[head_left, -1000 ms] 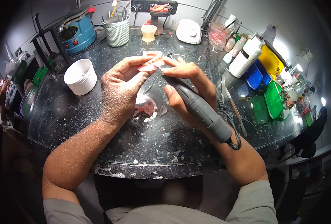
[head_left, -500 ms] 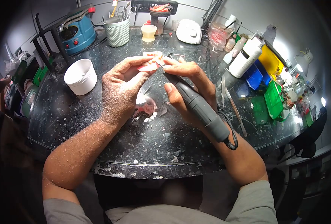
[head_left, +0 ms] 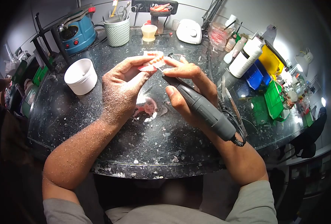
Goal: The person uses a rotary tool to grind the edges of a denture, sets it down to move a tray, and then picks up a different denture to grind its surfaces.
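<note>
My left hand (head_left: 123, 84), dusted with pale powder, pinches a pink denture with cream teeth (head_left: 155, 59) between thumb and fingers above the dark table. A dark grey rotary handpiece (head_left: 199, 106) lies slanted in my right hand (head_left: 191, 80), its thin metal tip at the denture's lower right edge. A coiled cable runs from the handpiece's rear end beside my right forearm. Below the hands, a clear and pink round piece (head_left: 146, 106) rests on the table among white scraps.
On the speckled table (head_left: 135, 145) stand a white tub (head_left: 80, 77), a woven cup of tools (head_left: 117, 31), a yellowish cup (head_left: 149, 33), a blue machine (head_left: 77, 35), a white device (head_left: 189, 31) and a white bottle (head_left: 246, 58). Coloured bins (head_left: 273, 100) and slim tools lie right.
The handpiece's rear end and cable have swung slightly right and down. My right fingertips have shifted off the denture, showing more of its teeth, and the denture has turned a little.
</note>
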Tool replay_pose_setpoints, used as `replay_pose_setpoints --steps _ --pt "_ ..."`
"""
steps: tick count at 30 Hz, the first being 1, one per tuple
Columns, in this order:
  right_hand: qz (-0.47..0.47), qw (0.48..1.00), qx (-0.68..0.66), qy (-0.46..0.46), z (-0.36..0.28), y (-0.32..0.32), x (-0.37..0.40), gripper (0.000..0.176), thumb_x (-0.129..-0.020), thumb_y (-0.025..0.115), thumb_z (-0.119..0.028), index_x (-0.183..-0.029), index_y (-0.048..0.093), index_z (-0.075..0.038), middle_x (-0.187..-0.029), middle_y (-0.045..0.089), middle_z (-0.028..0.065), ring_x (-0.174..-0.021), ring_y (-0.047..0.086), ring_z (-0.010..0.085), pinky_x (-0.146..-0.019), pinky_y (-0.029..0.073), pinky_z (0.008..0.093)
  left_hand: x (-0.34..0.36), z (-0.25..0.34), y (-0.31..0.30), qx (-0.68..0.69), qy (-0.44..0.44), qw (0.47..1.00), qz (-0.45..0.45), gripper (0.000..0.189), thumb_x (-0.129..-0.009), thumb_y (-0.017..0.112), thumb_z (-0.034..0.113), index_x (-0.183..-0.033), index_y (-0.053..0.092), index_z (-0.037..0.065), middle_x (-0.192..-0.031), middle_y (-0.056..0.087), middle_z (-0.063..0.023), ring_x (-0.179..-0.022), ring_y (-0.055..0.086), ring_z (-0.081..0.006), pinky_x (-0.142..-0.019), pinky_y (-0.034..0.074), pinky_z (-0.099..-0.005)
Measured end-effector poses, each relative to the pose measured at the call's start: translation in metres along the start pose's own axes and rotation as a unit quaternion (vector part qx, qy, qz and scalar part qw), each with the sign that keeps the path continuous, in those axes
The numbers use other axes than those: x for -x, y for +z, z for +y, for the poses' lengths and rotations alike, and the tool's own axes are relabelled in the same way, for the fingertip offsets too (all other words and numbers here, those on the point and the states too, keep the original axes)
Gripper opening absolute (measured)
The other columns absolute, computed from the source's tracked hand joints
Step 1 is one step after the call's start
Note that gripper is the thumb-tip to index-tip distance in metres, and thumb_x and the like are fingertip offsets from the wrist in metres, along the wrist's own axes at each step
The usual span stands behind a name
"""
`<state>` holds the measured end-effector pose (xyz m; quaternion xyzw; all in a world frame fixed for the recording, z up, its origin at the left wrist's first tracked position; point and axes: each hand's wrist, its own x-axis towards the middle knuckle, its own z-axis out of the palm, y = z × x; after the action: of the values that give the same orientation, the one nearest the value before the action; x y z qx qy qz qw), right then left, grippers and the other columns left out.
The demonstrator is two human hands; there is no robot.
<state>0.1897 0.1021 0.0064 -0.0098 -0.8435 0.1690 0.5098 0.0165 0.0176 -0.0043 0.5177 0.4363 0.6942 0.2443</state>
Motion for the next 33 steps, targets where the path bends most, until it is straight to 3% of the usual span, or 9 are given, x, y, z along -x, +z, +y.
replay_pose_setpoints --steps 11,16,28,32,33 --pt "-0.006 1.0 -0.001 0.01 -0.0023 -0.0002 -0.0003 0.032 -0.081 0.074 -0.007 -0.112 0.066 -0.004 -0.117 0.068 0.0227 -0.107 0.069 0.0304 -0.105 0.045 0.0448 -0.0004 -0.0011 0.0005 0.004 -0.003 1.0 -0.001 0.027 -0.092 0.068 0.0 -0.119 0.066 -0.003 -0.118 0.071 -0.0157 -0.109 0.067 -0.0167 -0.1 0.051 -0.0293" --pt "0.006 1.0 -0.001 0.013 -0.0023 0.0023 0.0 0.03 -0.08 0.073 -0.006 -0.11 0.066 -0.004 -0.113 0.069 0.0204 -0.111 0.068 0.0324 -0.11 0.039 0.0518 0.0 -0.0019 -0.0006 0.002 -0.006 1.0 -0.002 0.027 -0.092 0.069 0.0 -0.119 0.066 -0.003 -0.118 0.071 -0.0153 -0.109 0.067 -0.0169 -0.1 0.052 -0.0294" --pt "0.009 1.0 -0.007 0.025 -0.0024 0.0015 0.0003 0.03 -0.081 0.072 -0.008 -0.109 0.065 -0.003 -0.116 0.069 0.0222 -0.098 0.072 0.0296 -0.106 0.045 0.0464 0.0005 -0.0021 -0.0009 0.0 -0.005 1.0 -0.004 0.029 -0.092 0.07 0.002 -0.12 0.066 -0.002 -0.113 0.072 -0.0134 -0.104 0.068 -0.0152 -0.096 0.053 -0.0283" --pt "-0.001 0.999 -0.012 0.031 -0.0012 -0.0009 0.0014 0.03 -0.081 0.072 -0.008 -0.109 0.065 -0.003 -0.117 0.068 0.0226 -0.099 0.071 0.0288 -0.105 0.045 0.0437 0.0004 -0.0024 -0.0009 -0.011 -0.01 1.0 0.002 0.029 -0.092 0.07 0.002 -0.119 0.066 -0.002 -0.113 0.072 -0.0133 -0.104 0.068 -0.0152 -0.096 0.053 -0.0283" --pt "-0.002 0.999 -0.016 0.035 -0.0016 -0.0021 0.0013 0.029 -0.081 0.072 -0.008 -0.109 0.065 -0.003 -0.115 0.069 0.0208 -0.103 0.071 0.0297 -0.107 0.044 0.0466 0.0003 -0.0024 -0.0004 -0.004 -0.009 1.0 0.0 0.028 -0.092 0.07 0.002 -0.119 0.066 -0.002 -0.114 0.072 -0.0133 -0.104 0.068 -0.0152 -0.097 0.053 -0.0284"
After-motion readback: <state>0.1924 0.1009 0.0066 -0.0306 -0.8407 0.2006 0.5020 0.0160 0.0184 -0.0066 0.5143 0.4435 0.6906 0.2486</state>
